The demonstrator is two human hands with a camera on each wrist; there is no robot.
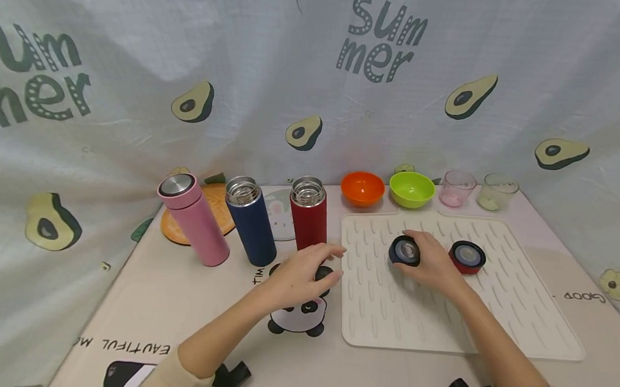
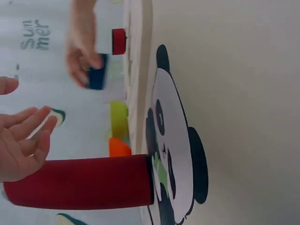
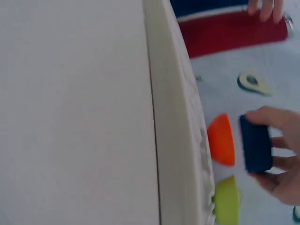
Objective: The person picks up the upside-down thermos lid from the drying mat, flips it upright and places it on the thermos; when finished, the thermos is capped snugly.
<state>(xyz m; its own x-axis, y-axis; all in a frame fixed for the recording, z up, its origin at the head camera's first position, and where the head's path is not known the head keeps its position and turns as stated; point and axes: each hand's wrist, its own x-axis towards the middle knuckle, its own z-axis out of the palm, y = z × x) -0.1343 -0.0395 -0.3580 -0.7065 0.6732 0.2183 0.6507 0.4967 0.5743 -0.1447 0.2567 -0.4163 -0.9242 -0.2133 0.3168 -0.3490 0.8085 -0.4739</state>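
My right hand (image 1: 435, 264) grips a dark blue bottle lid (image 1: 404, 250) between thumb and fingers, its underside turned toward the head camera. In the right wrist view the lid (image 3: 256, 144) is held above the ribbed white mat (image 1: 387, 320). A red lid (image 1: 467, 257) lies on that mat, just right of the hand. My left hand (image 1: 303, 275) holds nothing, its fingers loosely bent in front of the uncapped red bottle (image 1: 309, 217). Left of it an uncapped navy blue bottle (image 1: 253, 225) and a capped pink bottle (image 1: 198, 223) stand upright.
Along the back sit an orange bowl (image 1: 362, 190), a green bowl (image 1: 412, 191), a pinkish glass (image 1: 456, 189) and a yellowish glass (image 1: 496, 193). A round orange placemat (image 1: 217, 197) lies behind the pink bottle. A patterned cloth (image 1: 275, 57) hangs behind the table.
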